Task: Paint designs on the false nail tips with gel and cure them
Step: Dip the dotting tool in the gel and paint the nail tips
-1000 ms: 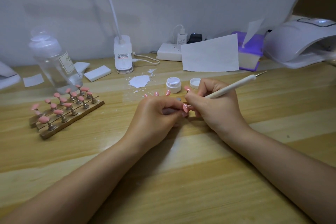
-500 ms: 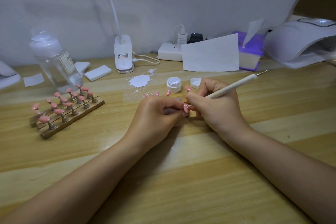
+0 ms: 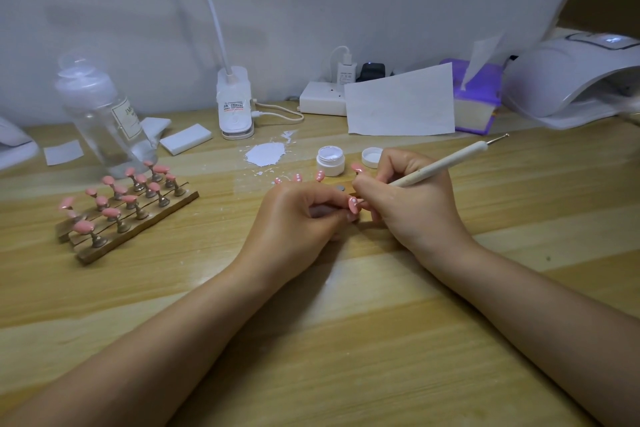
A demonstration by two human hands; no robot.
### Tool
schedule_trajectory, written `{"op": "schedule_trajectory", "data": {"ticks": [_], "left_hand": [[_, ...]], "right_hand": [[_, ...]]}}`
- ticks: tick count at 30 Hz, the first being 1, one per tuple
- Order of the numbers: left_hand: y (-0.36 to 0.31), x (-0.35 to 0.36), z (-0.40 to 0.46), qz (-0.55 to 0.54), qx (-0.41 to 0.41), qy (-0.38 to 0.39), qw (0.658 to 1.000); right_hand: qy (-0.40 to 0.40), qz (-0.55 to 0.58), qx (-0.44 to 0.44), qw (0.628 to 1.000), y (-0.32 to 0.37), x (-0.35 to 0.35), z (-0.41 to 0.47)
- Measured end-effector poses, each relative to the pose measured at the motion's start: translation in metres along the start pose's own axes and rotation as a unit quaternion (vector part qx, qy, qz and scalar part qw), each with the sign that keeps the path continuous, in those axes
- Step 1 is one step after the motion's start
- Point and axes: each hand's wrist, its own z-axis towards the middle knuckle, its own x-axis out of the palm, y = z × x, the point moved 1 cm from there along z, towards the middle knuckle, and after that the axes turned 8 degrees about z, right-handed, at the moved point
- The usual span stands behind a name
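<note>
Left hand (image 3: 298, 215) fingers grasp 1 pink false nail tip (image 3: 353, 206), steadying it mid-tabletop while right hand (image 3: 412, 204) fingers clench the slim white dotting pen (image 3: 440, 165), apparently adding white gel dots.

Left hand (image 3: 298, 218) pinches a pink nail tip (image 3: 353, 205) on its stand, low over the table (image 3: 311, 340). Right hand (image 3: 412, 204) grips the dotting pen (image 3: 446, 163), its working end right at that tip, which carries white dots. Just behind the hands, more dotted tips (image 3: 298, 178) stand in a row. Open gel jar (image 3: 330, 160) and its lid (image 3: 372, 157) sit beyond them. Far left, a wooden rack (image 3: 138, 218) of plain pink tips; far right, the curing lamp (image 3: 571, 80).
</note>
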Motion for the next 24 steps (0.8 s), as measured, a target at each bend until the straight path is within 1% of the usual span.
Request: {"op": "schedule_trajectory", "data": {"ticks": [9,15,24], "left_hand": [[0.0008,0.0006,0.0007,-0.007,-0.007,-0.003,1.0],[0.0,-0.0003,0.0006,0.017,0.003,-0.007,1.0],[-0.0002,0.0004,0.0002,-0.012,-0.007,0.004,1.0]], "right_hand": [[0.0,0.002,-0.002,1.0,0.001,0.0007,-0.0007],[0.003,-0.002,-0.008,1.0,-0.0011,-0.0005,-0.0001],[0.003,-0.004,-0.01,1.0,-0.0016,-0.0009,0.0001]]}}
